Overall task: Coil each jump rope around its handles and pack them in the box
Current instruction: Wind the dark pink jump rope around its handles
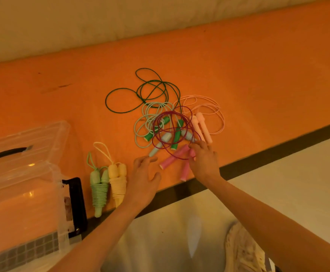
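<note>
A tangle of loose jump ropes lies mid-table: a dark green rope (140, 93) with green handles (176, 137), a pale blue one (161, 143), a light pink one (202, 127) and a magenta cord (172, 132) with bright pink handles (173, 159). My right hand (204, 160) reaches onto the pink handles, its fingertips touching the magenta cord and one handle. My left hand (143, 174) hovers open just left of them, fingers spread, holding nothing. Two coiled ropes, light green (99, 190) and yellow (118, 182), lie side by side near the front edge.
A clear plastic box (21, 189) with its lid (28, 136) tipped back and a black latch (77, 205) stands at the left on the orange table (238, 75). The table's dark front edge (277, 150) runs diagonally. A knitted shoe (244, 250) shows below.
</note>
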The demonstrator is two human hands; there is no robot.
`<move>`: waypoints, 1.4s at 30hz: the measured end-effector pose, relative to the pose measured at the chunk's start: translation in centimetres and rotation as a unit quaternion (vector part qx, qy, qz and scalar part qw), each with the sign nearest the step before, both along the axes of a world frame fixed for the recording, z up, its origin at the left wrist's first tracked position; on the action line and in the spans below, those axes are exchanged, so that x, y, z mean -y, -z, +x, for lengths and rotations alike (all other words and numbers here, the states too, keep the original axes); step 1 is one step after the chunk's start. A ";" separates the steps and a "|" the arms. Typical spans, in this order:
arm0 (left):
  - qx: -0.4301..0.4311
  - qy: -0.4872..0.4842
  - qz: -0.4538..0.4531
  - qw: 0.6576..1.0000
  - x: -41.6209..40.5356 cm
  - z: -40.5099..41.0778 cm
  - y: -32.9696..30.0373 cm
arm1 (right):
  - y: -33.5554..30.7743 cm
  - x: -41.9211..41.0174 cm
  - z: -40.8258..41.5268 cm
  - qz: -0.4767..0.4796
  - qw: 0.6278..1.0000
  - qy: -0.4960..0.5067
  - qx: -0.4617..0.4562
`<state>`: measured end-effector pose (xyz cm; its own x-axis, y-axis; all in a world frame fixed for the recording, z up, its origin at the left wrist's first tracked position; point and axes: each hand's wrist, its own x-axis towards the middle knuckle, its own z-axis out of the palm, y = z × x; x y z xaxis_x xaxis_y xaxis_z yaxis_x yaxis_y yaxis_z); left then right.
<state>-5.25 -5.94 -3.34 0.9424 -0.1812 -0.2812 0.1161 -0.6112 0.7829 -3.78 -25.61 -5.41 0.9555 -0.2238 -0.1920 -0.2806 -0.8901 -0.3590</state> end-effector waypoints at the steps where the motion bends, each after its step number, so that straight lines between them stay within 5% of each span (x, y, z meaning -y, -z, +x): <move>1: -0.007 -0.007 -0.003 1.000 0.0 -0.1 0.4 | 0.3 -0.5 0.8 -0.026 0.998 -0.050 -0.005; 9: -0.041 -0.003 -0.027 0.999 -0.9 -1.6 2.5 | 4.7 -4.8 6.3 -0.136 0.955 -0.209 -0.158; 13: -0.049 -0.006 -0.028 0.998 -1.9 -1.7 2.9 | 5.2 -4.4 5.7 -0.214 0.954 -0.187 -0.092; 15: -0.054 -0.011 -0.028 0.998 -2.2 -1.6 3.0 | 5.5 -3.4 5.4 -0.149 0.982 -0.117 -0.025; 17: -0.061 -0.022 -0.040 0.997 -2.2 -1.5 2.8 | 5.1 -2.2 5.4 0.031 0.996 0.042 0.068; 20: -0.063 -0.032 -0.058 0.996 -2.0 -1.6 2.3 | 2.0 0.1 6.7 0.291 0.902 0.260 0.186; 25: -0.059 -0.048 -0.083 0.994 -1.4 -1.6 0.8 | -6.4 4.2 9.4 0.378 0.809 0.327 0.310; 33: -0.021 -0.049 -0.102 0.993 -0.7 0.4 -0.9 | -16.8 4.4 7.4 0.423 0.857 0.122 0.269; 39: 0.000 -0.040 -0.108 0.993 1.5 2.3 -2.8 | -22.1 4.4 6.4 0.207 0.950 -0.033 0.233; 42: 0.047 -0.037 -0.132 0.989 2.1 3.0 -3.9 | -24.5 4.8 5.6 0.125 0.959 -0.088 0.237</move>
<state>-2.21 -8.08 0.55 0.9756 -0.1659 -0.1441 0.0726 -0.3757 0.9239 1.83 -30.39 19.10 0.9673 -0.0541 0.2478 0.1146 -0.7785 -0.6171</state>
